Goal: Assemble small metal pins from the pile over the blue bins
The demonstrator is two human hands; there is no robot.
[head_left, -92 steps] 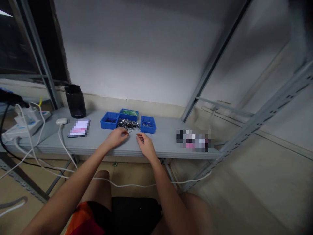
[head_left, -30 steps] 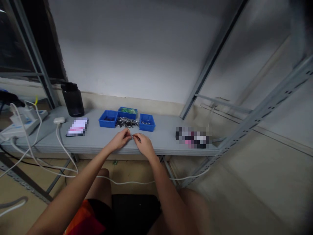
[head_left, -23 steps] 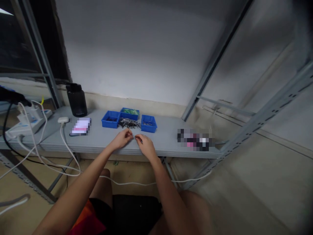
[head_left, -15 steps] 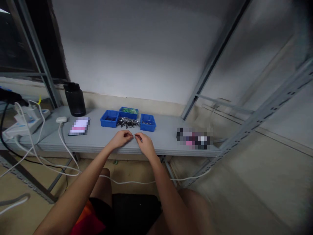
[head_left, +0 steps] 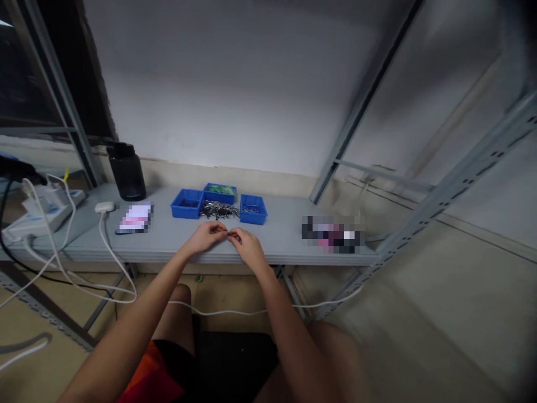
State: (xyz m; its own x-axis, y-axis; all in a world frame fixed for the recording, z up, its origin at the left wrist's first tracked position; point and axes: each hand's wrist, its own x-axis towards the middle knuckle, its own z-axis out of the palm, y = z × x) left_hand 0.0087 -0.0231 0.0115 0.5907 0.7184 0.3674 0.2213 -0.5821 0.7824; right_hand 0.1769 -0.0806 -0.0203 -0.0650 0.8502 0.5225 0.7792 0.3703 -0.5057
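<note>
Over the front half of the grey shelf, my left hand (head_left: 208, 235) and my right hand (head_left: 245, 242) meet fingertip to fingertip. Both are closed in a pinch on a small thin dark piece, mostly covered by the fingers; its kind is too small to tell. Just beyond lies a loose pile of thin metal pieces (head_left: 220, 210), silvery with dark ends. Around the pile stand three blue bins: the left bin (head_left: 184, 212) holds small dark parts, the back bin (head_left: 220, 197) green-and-clear contents, and the right bin (head_left: 253, 218) a few silvery pieces.
A phone (head_left: 135, 217) with a lit screen lies left on the shelf (head_left: 285, 235), before a dark bottle (head_left: 126, 172). Further left are a white charger (head_left: 104, 207), a power strip (head_left: 46, 217) and cables. A blurred-out item (head_left: 331, 235) lies at the right, near the metal upright (head_left: 364, 106).
My fingertips have come closer together, and the thin dark piece that showed between them is now mostly covered. The bins and the pile have stayed in place.
</note>
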